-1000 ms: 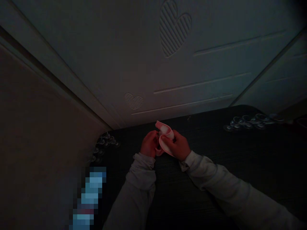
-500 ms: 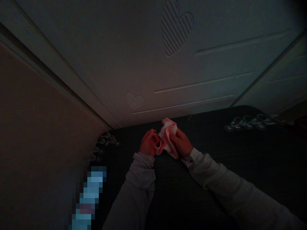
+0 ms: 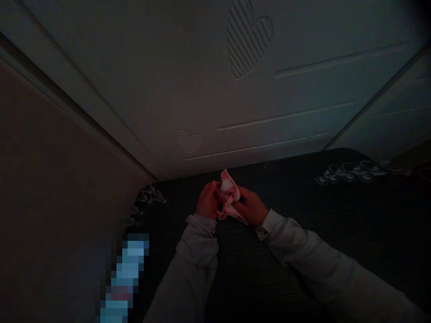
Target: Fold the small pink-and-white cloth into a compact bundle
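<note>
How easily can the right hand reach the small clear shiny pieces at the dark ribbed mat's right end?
Probably yes: only bare mat lies between the right hand and the clear pieces, though it grips a pink-white cloth with the left hand.

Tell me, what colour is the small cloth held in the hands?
The cloth is pink with a whitish patch; the dim head view shows it.

No words, numbers or brand marks legible, only embossed striped hearts on the pale panelled board [image 3: 161,67], a large double heart [image 3: 247,38] high up, a small single heart [image 3: 188,140] lower left, pink and white cloth [image 3: 229,192] showing no print
</note>
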A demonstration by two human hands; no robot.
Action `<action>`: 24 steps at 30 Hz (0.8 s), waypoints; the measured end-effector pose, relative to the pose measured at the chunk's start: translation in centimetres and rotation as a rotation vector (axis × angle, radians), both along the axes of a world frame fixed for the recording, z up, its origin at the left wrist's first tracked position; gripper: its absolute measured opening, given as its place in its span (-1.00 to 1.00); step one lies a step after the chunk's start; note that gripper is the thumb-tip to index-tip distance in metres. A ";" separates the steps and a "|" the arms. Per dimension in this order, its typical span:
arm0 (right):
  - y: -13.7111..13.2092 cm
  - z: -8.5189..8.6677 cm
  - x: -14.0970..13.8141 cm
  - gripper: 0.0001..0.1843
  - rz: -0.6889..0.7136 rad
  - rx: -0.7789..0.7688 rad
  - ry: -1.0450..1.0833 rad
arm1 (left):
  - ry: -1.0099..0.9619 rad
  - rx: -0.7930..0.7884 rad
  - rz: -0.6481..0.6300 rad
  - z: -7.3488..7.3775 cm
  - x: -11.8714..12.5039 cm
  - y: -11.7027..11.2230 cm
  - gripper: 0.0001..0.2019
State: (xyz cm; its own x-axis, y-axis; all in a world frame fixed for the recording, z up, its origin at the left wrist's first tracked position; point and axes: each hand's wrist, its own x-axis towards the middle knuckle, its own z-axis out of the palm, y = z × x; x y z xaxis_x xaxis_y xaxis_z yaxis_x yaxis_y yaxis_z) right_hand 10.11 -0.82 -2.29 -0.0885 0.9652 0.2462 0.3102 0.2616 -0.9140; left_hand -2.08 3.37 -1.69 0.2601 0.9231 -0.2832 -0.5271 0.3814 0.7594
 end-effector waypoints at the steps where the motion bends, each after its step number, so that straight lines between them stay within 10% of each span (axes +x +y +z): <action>1: -0.1 0.1 0.0 -0.80 -0.031 0.001 -0.003 | 0.016 0.009 0.013 0.0 0.0 0.0 -0.69; 9: -0.2 0.7 0.2 -0.83 -0.217 -0.029 -0.009 | 0.137 0.078 0.066 0.4 0.3 -0.3 -0.69; 24: 0.5 0.3 -0.3 -0.71 -0.098 -0.123 0.341 | 0.512 0.310 0.121 1.9 0.4 -1.1 -0.74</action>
State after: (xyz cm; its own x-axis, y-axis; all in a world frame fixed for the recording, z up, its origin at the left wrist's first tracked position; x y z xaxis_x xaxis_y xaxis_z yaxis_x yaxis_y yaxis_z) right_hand 9.83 -0.37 -2.00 0.0724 0.9892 0.1274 0.0009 0.1277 -0.9918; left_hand -1.73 2.22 0.20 0.0496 0.9971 -0.0577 -0.0919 0.0621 0.9938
